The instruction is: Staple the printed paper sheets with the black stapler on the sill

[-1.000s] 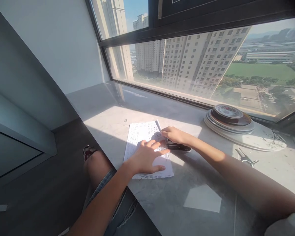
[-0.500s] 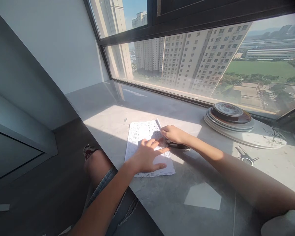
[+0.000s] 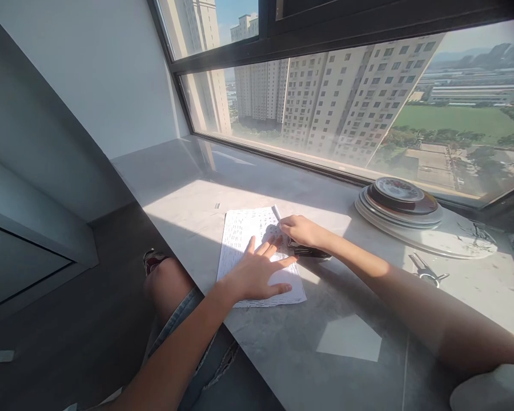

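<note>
A sheet of paper (image 3: 235, 240) covered in rows of dark marks lies on the grey marble-like counter (image 3: 175, 200). My left hand (image 3: 263, 273) rests on it with the fingers spread. At the sheet's right edge, my right hand (image 3: 298, 229) is closed around a whitish pen (image 3: 276, 213), whose upper end sticks out above the fingers. The pen's tip is hidden. Beside and below the right hand lies a dark object (image 3: 312, 252), partly covered by the hand; I cannot make out what it is.
Stacked plates (image 3: 398, 200) stand by the window at the right, on a large oval plate (image 3: 462, 240). A metal tool (image 3: 427, 274) lies in front of them. My knee (image 3: 167, 285) is beside the counter's left edge. A pale rounded object (image 3: 492, 391) is at the lower right.
The fingers of my left hand have shifted and spread a little more on the paper. My right hand keeps its hold on the pen, almost in the same place. The view has moved slightly.
</note>
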### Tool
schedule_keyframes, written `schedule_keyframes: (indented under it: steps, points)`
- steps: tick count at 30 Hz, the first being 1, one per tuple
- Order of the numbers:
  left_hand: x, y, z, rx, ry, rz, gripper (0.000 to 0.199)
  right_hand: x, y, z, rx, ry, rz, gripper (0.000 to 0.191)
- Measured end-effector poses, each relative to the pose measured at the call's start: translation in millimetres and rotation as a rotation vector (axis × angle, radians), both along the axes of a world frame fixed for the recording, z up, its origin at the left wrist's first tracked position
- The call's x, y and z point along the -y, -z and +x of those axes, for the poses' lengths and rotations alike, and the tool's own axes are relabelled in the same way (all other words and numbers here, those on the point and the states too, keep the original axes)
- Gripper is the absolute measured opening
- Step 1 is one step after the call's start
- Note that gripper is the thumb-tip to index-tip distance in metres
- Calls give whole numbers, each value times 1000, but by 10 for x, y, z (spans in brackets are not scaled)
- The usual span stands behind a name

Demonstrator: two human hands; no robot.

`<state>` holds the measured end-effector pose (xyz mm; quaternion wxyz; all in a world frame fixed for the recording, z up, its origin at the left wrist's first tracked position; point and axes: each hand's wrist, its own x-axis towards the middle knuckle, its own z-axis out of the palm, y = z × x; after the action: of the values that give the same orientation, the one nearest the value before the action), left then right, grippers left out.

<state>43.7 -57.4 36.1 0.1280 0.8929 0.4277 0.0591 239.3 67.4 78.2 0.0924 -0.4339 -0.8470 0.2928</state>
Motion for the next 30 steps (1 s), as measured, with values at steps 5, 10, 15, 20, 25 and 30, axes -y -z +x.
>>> schedule_keyframes:
  steps: [5,10,15,20,25,30]
  points:
    - [-3,1,38,36,-10,-6,73,-2,27,-8,38,-12,13,31]
    - [3,-6,54,56,-13,1,71,79,10,-64,234,5,110,42]
    - [-2,0,63,76,0,27,63,293,15,-189,469,-12,301,56]
    - [1,11,61,17,-11,27,60,421,83,-284,560,-63,495,52]
    - [13,5,62,29,-17,34,66,290,16,-238,444,-53,384,47]
    - [-12,33,19,18,-96,25,78,-4,-116,31,273,54,372,54]
